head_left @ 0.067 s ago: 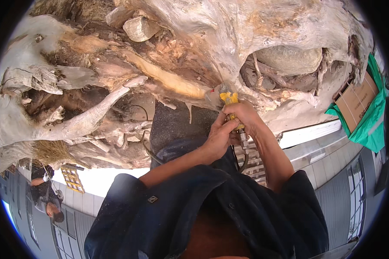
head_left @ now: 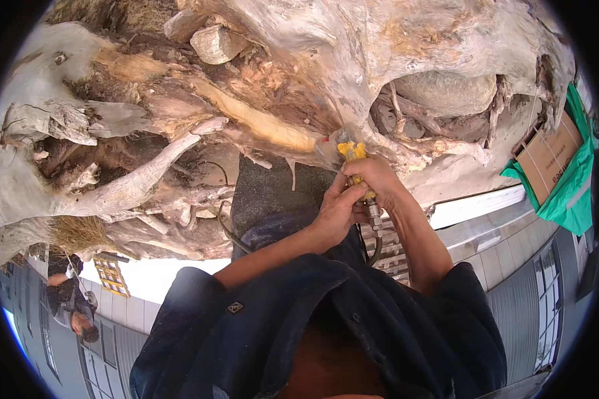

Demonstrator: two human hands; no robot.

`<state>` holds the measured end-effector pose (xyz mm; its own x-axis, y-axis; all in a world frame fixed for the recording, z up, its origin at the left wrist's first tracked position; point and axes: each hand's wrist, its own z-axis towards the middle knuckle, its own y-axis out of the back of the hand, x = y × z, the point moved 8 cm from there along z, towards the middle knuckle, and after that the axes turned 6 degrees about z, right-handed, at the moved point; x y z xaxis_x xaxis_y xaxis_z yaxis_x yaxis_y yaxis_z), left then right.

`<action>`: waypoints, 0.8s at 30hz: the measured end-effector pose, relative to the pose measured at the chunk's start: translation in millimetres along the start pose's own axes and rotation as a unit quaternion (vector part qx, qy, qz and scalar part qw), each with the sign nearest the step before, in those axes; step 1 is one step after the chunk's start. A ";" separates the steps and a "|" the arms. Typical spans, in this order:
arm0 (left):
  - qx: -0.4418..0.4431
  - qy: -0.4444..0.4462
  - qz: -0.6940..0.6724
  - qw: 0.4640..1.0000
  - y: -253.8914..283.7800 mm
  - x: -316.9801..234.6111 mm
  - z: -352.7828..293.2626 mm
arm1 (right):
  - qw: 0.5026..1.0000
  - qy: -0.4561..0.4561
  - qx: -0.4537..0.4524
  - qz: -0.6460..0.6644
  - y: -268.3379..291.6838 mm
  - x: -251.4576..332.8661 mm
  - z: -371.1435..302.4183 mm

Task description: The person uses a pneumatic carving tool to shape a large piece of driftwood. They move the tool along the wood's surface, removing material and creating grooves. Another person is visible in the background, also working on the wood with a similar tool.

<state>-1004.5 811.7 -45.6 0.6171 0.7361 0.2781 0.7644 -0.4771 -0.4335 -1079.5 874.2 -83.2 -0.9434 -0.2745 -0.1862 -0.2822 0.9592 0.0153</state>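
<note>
Both hands are closed around a yellow hand-held air grinder (head_left: 350, 151), its head pointing away from me. My left hand (head_left: 340, 205) grips the body from the left, and my right hand (head_left: 377, 178) wraps over it from the right. At the grinder's head a greyish, blurred disc meets a peeled, pale orange root (head_left: 273, 128) of a large weathered tree stump (head_left: 439, 40). A metal coupling (head_left: 375, 214) and a dark hose (head_left: 377, 249) trail from the grinder's near end. My fingers hide most of its body.
Rocks sit in the stump's hollows, a large one (head_left: 449, 92) to the right and a smaller one (head_left: 217, 44) at upper left. Jagged root ends stick out at left. A cardboard box (head_left: 549, 159) in green wrapping stands at far right. Another person (head_left: 73, 299) works at lower left.
</note>
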 end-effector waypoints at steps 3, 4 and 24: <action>-0.005 -0.044 -0.008 0.999 9.2 -26.0 -10.1 | 0.998 0.002 0.057 0.018 -24.0 4.3 10.5; -0.007 -0.053 0.005 0.999 9.9 -33.4 -14.8 | 0.996 -0.004 0.081 0.031 -34.4 10.9 7.3; 0.047 -0.007 -0.027 0.999 13.2 -14.4 -3.7 | 0.998 0.026 -0.039 0.031 -7.1 -17.3 12.2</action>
<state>-1002.6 793.1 -52.2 0.5725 0.7665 0.2912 0.7751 -0.3902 -0.4969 -1059.0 873.0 -92.1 -0.9667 -0.2199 -0.1308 -0.2337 0.9670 0.1011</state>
